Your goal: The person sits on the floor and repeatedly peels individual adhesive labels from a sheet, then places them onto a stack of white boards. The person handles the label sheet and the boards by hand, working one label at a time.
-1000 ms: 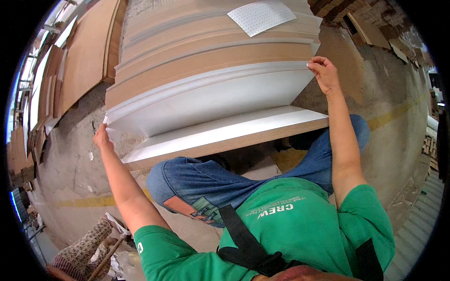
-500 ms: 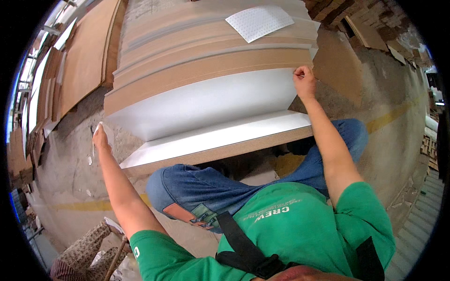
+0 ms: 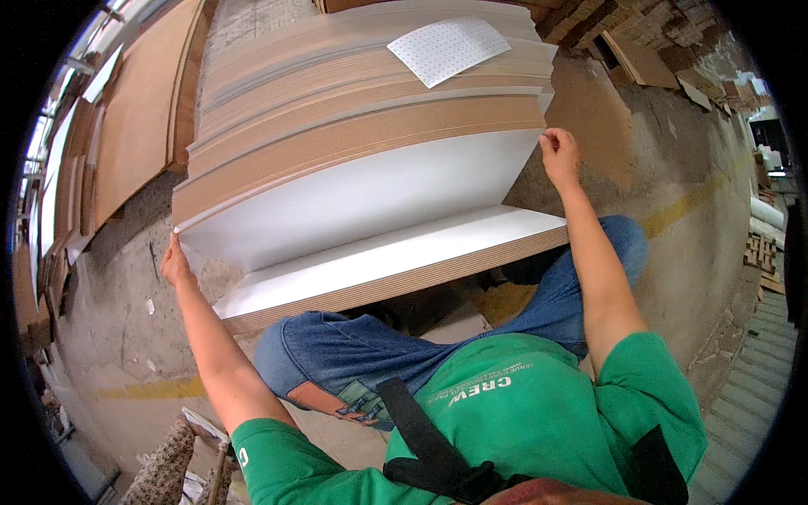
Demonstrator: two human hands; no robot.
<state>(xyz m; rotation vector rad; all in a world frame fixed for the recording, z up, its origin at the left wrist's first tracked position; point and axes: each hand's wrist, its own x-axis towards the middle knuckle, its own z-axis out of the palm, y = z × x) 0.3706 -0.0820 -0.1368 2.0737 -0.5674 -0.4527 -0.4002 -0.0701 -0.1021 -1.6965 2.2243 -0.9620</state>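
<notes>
A row of brown corrugated cardboard sheets [image 3: 362, 126] stands on edge in front of me, the nearest upright one showing a white face [image 3: 353, 189]. A leaning bundle of sheets with a white top face [image 3: 396, 257] lies between it and my knees, the two faces forming a V. At the upright sheet's left corner, my left hand [image 3: 176, 265] is closed in a pinch with fingertips on the edge. My right hand [image 3: 560, 158] has its fingers curled together at the right corner; the grip itself is partly hidden.
A white dotted sheet [image 3: 449, 50] lies across the cardboard row. Large brown boards [image 3: 143, 118] lean at the left, and a flat cardboard piece [image 3: 593, 126] lies on the concrete floor [image 3: 682, 244] at the right. Stacked cardboard [image 3: 644, 63] stands at the back right.
My left hand has come up to the sheet's left corner from beside it, where a white strip showed near its fingers. My right hand has shifted slightly down beside the right corner.
</notes>
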